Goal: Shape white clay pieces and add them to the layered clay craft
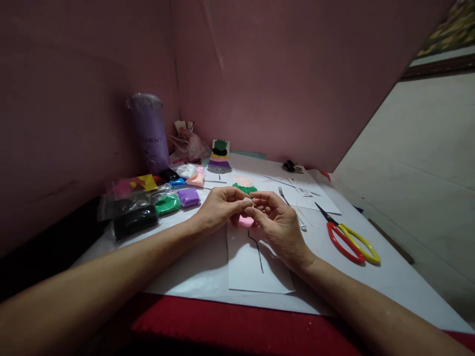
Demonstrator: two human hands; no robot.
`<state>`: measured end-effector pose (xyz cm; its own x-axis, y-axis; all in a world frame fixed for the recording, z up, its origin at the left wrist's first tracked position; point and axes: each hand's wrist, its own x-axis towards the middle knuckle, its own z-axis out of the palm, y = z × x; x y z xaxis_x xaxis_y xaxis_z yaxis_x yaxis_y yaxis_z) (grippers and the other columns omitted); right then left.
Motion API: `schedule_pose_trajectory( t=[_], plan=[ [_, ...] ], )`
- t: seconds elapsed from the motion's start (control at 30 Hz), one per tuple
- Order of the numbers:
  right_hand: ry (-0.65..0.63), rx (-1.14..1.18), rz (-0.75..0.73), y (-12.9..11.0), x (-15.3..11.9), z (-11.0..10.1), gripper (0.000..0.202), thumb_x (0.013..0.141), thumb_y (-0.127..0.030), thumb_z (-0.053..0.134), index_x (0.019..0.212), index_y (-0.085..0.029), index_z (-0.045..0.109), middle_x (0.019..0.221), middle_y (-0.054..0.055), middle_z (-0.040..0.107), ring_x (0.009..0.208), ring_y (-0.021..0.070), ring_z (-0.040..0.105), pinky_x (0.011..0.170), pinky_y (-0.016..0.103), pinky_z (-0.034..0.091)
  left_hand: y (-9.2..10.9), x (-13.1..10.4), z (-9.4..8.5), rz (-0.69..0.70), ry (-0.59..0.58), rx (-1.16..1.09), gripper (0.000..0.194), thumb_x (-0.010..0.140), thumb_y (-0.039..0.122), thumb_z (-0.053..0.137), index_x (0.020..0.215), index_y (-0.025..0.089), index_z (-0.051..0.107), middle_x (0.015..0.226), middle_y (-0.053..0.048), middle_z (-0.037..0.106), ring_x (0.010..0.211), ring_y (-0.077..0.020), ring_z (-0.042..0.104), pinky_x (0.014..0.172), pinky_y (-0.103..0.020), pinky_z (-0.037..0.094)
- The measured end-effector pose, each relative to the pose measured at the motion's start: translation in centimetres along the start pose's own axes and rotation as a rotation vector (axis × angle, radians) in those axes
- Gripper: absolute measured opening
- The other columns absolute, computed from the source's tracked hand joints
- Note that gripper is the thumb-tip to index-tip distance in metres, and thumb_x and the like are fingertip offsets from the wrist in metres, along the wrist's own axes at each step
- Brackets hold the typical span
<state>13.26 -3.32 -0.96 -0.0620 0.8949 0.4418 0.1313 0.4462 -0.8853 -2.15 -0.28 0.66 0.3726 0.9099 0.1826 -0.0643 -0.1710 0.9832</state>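
Observation:
Between the fingertips of my left hand (223,206) and my right hand (277,221) is a small lump of white modelling clay (248,200). Both hands are closed on it in a pinch, above a white sheet of paper (243,269). On that sheet, green clay (245,188) and pale peach clay (244,181) show past my fingers, with pink clay (246,221) below them. A dark drawn line (256,242) runs down from the pink. My hands hide the middle of the sheet.
Scissors (349,237) with red and yellow handles and a fork (293,207) lie at right. Bagged clay, including a green pack (167,203) and a black pack (135,222), is at left. Behind stand a purple tumbler (148,133) and a striped clay picture (219,160); keys (292,166) lie farther back.

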Motion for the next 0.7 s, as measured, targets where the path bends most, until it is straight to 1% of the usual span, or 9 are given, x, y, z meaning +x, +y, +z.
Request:
schedule_pose_trajectory(
  t=[0.07,0.13,0.2,0.27,0.37,0.53,0.7],
  plan=[
    [0.001,0.003,0.007,-0.05,0.04,-0.02,0.023,0.078,-0.03,0.07,0.099,-0.022,0.063,0.085,0.003,0.066,0.072,0.0166,0.064,0.062,0.03,0.054,0.02,0.0,0.03,-0.009,0.012,-0.011,0.03,0.068,0.038,0.074,0.075,0.011,0.062,0.056,0.002,0.06,0.042,-0.0066,0.051,0.042,-0.019,0.042],
    [-0.025,0.011,0.025,-0.17,0.05,-0.05,0.018,0.08,-0.032,0.069,0.092,-0.02,0.063,0.081,0.003,0.067,0.071,0.0169,0.064,0.062,0.029,0.053,0.06,-0.05,0.02,-0.023,0.012,-0.014,0.03,0.069,0.038,0.074,0.074,0.011,0.062,0.055,0.001,0.06,0.042,-0.0068,0.051,0.042,-0.019,0.04],
    [-0.045,0.035,0.039,-0.32,0.01,-0.06,0.015,0.082,-0.032,0.067,0.086,-0.019,0.063,0.074,0.002,0.067,0.068,0.0162,0.064,0.06,0.028,0.052,0.11,-0.11,-0.03,-0.036,-0.005,-0.015,0.03,0.07,0.039,0.073,0.075,0.011,0.062,0.055,0.001,0.061,0.043,-0.007,0.052,0.043,-0.018,0.038],
    [-0.038,0.057,0.036,-0.45,-0.04,-0.07,0.015,0.082,-0.032,0.068,0.084,-0.018,0.063,0.07,0.001,0.066,0.063,0.0147,0.062,0.056,0.026,0.05,0.17,-0.14,-0.11,-0.039,-0.029,-0.009,0.03,0.073,0.04,0.071,0.074,0.011,0.062,0.057,0.0,0.061,0.044,-0.0068,0.051,0.043,-0.018,0.037],
    [-0.032,0.054,0.012,-0.57,-0.08,-0.06,0.016,0.082,-0.034,0.068,0.084,-0.018,0.065,0.069,0.0,0.066,0.059,0.0132,0.059,0.055,0.026,0.049,0.19,-0.1,-0.22,-0.031,-0.06,0.006,0.031,0.074,0.041,0.069,0.072,0.012,0.062,0.059,-0.001,0.062,0.044,-0.0066,0.05,0.044,-0.018,0.036],
    [-0.027,0.015,-0.022,-0.58,-0.07,-0.03,0.017,0.082,-0.037,0.067,0.085,-0.02,0.066,0.077,0.002,0.069,0.068,0.0156,0.063,0.06,0.027,0.051,0.1,0.03,-0.34,-0.025,-0.053,0.023,0.032,0.075,0.043,0.068,0.077,0.012,0.064,0.059,-0.001,0.062,0.045,-0.0067,0.049,0.045,-0.019,0.038],
    [-0.013,0.016,-0.004,-0.66,-0.1,-0.04,0.021,0.081,-0.039,0.068,0.079,-0.019,0.063,0.067,0.001,0.065,0.06,0.0144,0.06,0.051,0.025,0.048,0.34,-0.04,-0.26,-0.002,-0.061,0.038,0.035,0.07,0.045,0.071,0.069,0.011,0.061,0.059,-0.001,0.061,0.046,-0.0081,0.051,0.043,-0.02,0.039]
  ],
)
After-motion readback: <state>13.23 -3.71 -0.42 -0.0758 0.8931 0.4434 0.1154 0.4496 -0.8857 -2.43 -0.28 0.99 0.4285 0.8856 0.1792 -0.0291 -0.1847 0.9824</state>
